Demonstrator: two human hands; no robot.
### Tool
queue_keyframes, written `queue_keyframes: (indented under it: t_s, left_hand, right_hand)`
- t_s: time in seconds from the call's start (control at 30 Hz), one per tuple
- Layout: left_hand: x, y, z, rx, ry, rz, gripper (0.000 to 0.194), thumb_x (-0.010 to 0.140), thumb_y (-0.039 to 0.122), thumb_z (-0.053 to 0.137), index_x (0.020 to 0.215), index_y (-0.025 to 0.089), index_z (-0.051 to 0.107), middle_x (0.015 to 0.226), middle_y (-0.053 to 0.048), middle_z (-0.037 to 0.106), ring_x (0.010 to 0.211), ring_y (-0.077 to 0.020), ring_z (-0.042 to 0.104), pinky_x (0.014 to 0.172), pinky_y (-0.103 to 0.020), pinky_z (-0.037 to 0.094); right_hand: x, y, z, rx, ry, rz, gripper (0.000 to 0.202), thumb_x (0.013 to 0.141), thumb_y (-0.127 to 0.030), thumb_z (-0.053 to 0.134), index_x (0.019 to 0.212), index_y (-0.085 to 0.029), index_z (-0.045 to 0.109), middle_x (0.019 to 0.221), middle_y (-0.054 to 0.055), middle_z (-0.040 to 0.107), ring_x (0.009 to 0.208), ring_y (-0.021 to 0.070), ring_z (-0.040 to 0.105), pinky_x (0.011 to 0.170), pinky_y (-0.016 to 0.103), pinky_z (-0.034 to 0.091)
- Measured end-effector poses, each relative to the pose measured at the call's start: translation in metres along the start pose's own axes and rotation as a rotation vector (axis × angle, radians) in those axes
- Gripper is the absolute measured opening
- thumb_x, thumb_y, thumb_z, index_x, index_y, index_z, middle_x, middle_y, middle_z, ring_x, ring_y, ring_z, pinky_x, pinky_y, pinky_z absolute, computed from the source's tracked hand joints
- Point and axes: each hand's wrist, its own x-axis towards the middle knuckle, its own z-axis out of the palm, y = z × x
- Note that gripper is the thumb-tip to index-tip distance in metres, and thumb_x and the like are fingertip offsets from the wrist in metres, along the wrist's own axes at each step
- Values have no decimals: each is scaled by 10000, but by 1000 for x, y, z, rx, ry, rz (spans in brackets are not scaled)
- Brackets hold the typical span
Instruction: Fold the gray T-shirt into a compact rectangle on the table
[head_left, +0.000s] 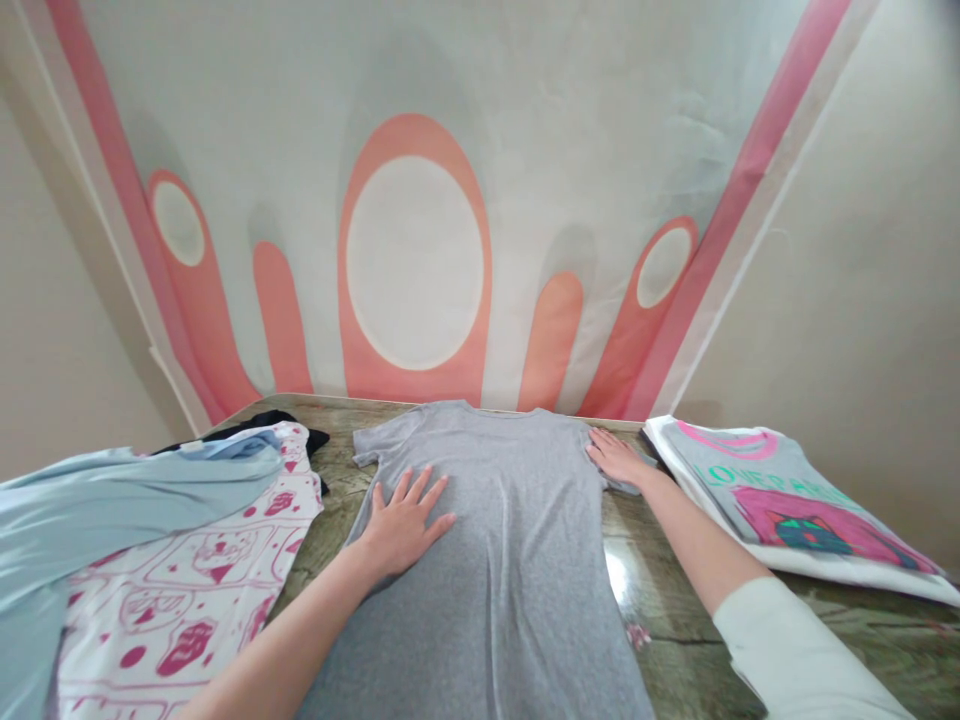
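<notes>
Gray T-shirt is lying spread in the middle of the wood-patterned table, neckline pointing to the far edge, body running toward the near side and out of view. Shallow creases are running lengthwise down the cloth.

Left hand is pressing on the left chest area, fingers fanned apart, clamping nothing. Right hand is reaching farther, resting over the right sleeve by the shoulder; fingers are extending fairly straight and closer to each other, not visibly pinching cloth. Flat contact is probably steadying the fabric and keeping it from sliding or bunching; the spread fingers are likely sharing pressure over a wider patch. The far-reaching right arm is likely serving to hold the sleeve out sideways.

On the right, a folded gray shirt with pink collar and cat print is lying on white cloth, probably stacked aside to be leaving room for the middle shirt. On the left, a light blue garment is draping loosely over a white garment with magenta print; black cloth is peeking out at the far side. Beyond the table, a pink-patterned panel is standing.
</notes>
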Motion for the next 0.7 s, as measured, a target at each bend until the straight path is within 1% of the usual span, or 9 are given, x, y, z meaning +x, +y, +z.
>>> queue_keyframes:
  t_s: [0.07, 0.13, 0.2, 0.27, 0.37, 0.47, 0.57, 0.63, 0.7]
  left_hand:
    - [0, 0, 0, -6, -6, -3, 622, 862, 626, 205, 1408, 327, 211, 1494, -39, 123, 1353, -342, 71, 998, -635, 78]
    - [0, 1, 0, -11, -6, -4, 622, 861, 629, 200, 1406, 331, 214, 1494, -36, 127, 1353, -342, 74, 997, -638, 72]
    - [0, 1, 0, -18, -1, -4, 626, 857, 635, 197, 1405, 333, 218, 1494, -36, 130, 1351, -345, 84, 996, -640, 70]
    - [-1, 1, 1, -25, 2, -3, 635, 852, 644, 198, 1405, 331, 218, 1493, -39, 133, 1350, -347, 86, 996, -640, 70]
    - [-2, 1, 1, -36, 9, 0, 643, 851, 647, 191, 1406, 324, 221, 1493, -44, 135, 1351, -348, 76, 997, -640, 71]
    - [-2, -4, -2, -66, -20, 26, 639, 852, 646, 192, 1406, 328, 214, 1495, -42, 127, 1352, -340, 82, 1000, -635, 81]
    - [0, -17, -4, -106, -76, 45, 643, 851, 630, 251, 1407, 309, 220, 1493, -53, 136, 1356, -312, 98, 1033, -577, 106]
    - [2, -29, -6, -115, -89, 34, 650, 841, 607, 317, 1397, 274, 264, 1486, -68, 167, 1357, -301, 108, 1052, -526, 133]
    - [5, -40, -9, -110, -79, 15, 641, 824, 569, 394, 1371, 240, 332, 1470, -80, 220, 1354, -295, 126, 1059, -486, 165]
  right_hand:
    - [2, 4, -3, -9, -10, 41, 576, 910, -456, 172, 1390, -160, 288, 1474, 88, 220, 1346, 241, 195, 1057, 508, 187]
    - [5, 0, -6, -21, -5, 47, 589, 906, -476, 172, 1398, -169, 272, 1479, 78, 206, 1352, 247, 172, 1064, 523, 146]
    - [9, -11, -5, -30, 18, 18, 603, 903, -494, 163, 1414, -180, 225, 1493, 52, 162, 1364, 226, 122, 1082, 490, 114]
    - [13, -24, -1, -31, 24, -29, 615, 902, -511, 143, 1425, -191, 186, 1501, 28, 128, 1369, 199, 95, 1095, 439, 110]
    - [15, -34, 6, -31, -10, -60, 627, 898, -533, 127, 1426, -199, 187, 1498, 22, 144, 1366, 189, 120, 1104, 413, 93]
    - [14, -25, 10, -23, -19, -64, 623, 894, -545, 137, 1425, -224, 190, 1497, 1, 143, 1364, 192, 130, 1108, 413, 86]
    - [14, -10, 10, -14, -19, -91, 622, 887, -556, 161, 1425, -244, 188, 1496, -18, 144, 1363, 197, 135, 1111, 413, 99]
    - [15, -5, 9, -6, -25, -100, 626, 884, -557, 176, 1426, -244, 186, 1495, -18, 147, 1363, 204, 138, 1110, 420, 109]
    - [15, -7, 5, 9, -14, -103, 620, 883, -546, 195, 1421, -238, 205, 1492, -7, 166, 1358, 217, 159, 1104, 437, 126]
